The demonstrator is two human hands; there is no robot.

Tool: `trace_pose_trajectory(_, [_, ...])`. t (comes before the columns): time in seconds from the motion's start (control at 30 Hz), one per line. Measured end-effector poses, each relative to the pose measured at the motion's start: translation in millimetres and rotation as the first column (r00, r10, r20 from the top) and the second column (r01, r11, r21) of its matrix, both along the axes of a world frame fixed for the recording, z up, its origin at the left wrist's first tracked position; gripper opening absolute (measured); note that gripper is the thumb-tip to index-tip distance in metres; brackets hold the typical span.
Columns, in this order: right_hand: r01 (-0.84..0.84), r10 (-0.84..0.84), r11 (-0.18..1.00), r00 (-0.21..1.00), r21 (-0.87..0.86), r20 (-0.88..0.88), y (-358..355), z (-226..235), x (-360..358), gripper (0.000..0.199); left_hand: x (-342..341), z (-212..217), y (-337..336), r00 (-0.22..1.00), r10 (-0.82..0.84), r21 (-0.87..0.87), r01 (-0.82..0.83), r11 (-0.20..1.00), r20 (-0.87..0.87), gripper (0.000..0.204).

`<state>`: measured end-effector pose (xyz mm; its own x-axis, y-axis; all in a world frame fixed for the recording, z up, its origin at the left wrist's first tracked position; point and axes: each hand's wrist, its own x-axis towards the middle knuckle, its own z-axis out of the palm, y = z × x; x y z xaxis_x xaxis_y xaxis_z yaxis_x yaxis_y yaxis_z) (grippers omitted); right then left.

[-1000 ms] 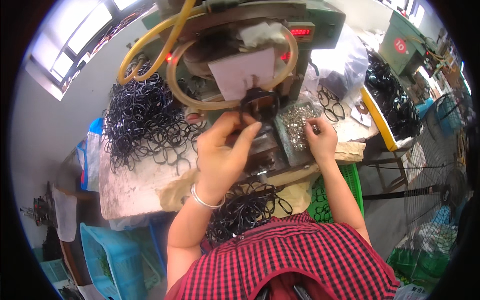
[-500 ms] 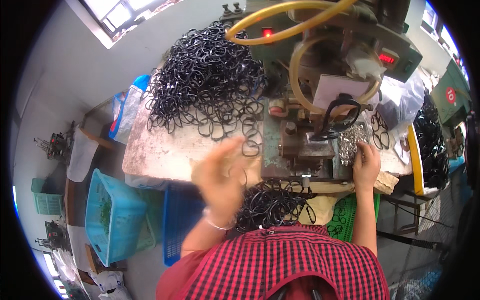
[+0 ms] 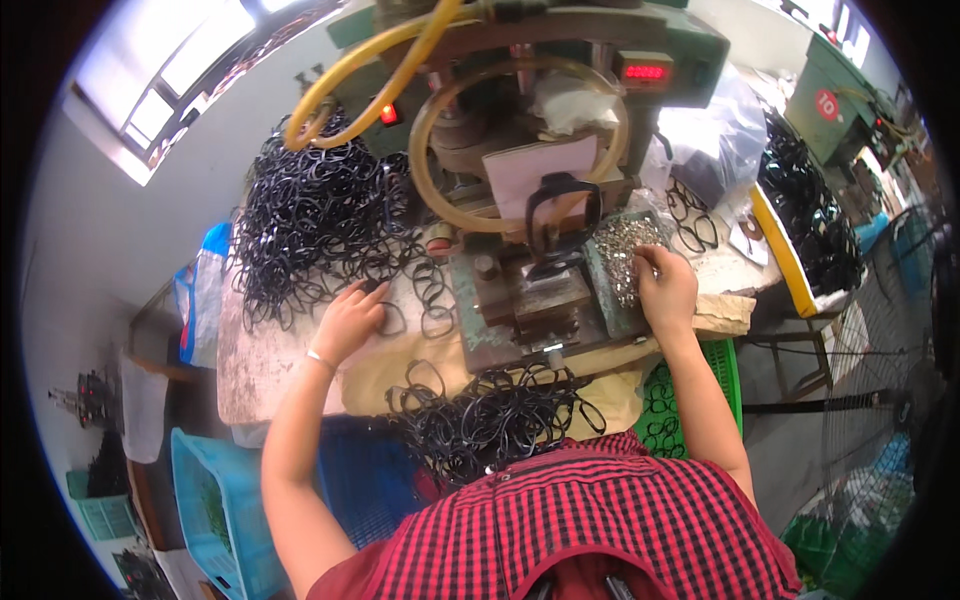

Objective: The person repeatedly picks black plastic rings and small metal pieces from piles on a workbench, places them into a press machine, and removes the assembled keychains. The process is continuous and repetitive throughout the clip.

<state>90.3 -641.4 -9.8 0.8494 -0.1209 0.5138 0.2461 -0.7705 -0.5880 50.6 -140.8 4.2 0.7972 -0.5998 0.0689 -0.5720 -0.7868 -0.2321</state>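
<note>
My left hand [image 3: 350, 320] is on the table beside the loose edge of a large pile of black loops [image 3: 320, 200]. Its fingers are closed on a black loop [image 3: 392, 320]. To the right, my right hand [image 3: 668, 290] has its fingertips pinched together over a heap of small shiny metal pieces [image 3: 628, 250]; whatever they hold is too small to make out. Between my hands stands a green press [image 3: 480, 340] with a metal die block [image 3: 550, 297]. An upright black oval frame [image 3: 535, 225] rises behind the block.
More black loops [image 3: 480, 420] lie in front of me at the table's near edge. A yellow hose [image 3: 420, 50] arcs over the press. A light blue basket [image 3: 215, 520] stands low on the left, a green crate [image 3: 725, 375] low on the right. A fan guard [image 3: 870, 360] is farther right.
My left hand has moved left and away from me to the loops by the pile. My right hand stays at the metal pieces. The whole view has shifted.
</note>
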Motion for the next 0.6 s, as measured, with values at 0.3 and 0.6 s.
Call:
trace_pose_trajectory(0.3, [0.067, 0.024, 0.908, 0.977, 0.413, -0.21, -40.3, 19.8, -78.9, 0.015, -29.9, -31.8, -50.2, 0.857, 0.499, -0.983, -0.043, -0.178, -0.128, 0.02])
trace_pose_trajectory(0.6, [-0.467, 0.531, 0.708, 0.847, 0.53, 0.037, 69.7, 82.6, -14.8, 0.029, 9.7, -2.4, -88.8, 0.713, 0.677, -0.958, -0.028, 0.285, 0.181, 0.016])
